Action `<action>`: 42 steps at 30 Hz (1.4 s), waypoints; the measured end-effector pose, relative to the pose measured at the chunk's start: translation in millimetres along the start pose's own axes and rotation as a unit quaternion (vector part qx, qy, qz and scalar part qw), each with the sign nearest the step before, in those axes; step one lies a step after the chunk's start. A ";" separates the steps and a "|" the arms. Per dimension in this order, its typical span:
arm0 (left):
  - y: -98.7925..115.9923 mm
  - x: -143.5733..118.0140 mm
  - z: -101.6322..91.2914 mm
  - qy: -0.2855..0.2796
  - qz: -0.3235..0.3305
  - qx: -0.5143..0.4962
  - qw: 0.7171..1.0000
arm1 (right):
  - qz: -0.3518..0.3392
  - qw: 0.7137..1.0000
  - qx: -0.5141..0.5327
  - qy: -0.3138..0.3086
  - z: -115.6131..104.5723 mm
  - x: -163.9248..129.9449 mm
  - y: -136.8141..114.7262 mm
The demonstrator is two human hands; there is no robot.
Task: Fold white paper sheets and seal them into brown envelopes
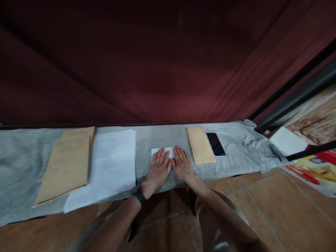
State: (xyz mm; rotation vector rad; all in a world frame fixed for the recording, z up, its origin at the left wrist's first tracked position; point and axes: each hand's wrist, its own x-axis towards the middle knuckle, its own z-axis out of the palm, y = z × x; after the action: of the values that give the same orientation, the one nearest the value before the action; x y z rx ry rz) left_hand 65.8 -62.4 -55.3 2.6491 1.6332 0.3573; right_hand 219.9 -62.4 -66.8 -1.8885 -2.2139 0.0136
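A: Largest first. Grey cloth (162,134) spans the surface under both hands, apparently as a work mat.

B: Noted. Stacks?

A: Well left of the left hand (158,170): white sheets (111,168), a large brown envelope (67,164) touching them further left. Probably supplies parked clear.

B: Right side?

A: Just right of the right hand (181,163): small brown envelope (200,145), dark phone (215,144) beside it.

B: Hands?

A: Both spread flat, palms down, gripping nothing, thumbs touching, pressing a folded white paper (157,151) lying under the fingers, seemingly to flatten it.
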 end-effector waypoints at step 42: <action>-5.1 10.3 -23.3 0.043 -0.079 -0.310 0.946 | 0.066 0.912 0.382 0.137 -62.9 17.1 12.6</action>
State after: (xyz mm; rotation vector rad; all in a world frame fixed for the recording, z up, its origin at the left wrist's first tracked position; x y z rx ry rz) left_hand 61.1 -53.6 -31.2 2.0469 1.4269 0.8308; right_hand 241.0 -52.5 -4.6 -1.4655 -1.5506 0.5228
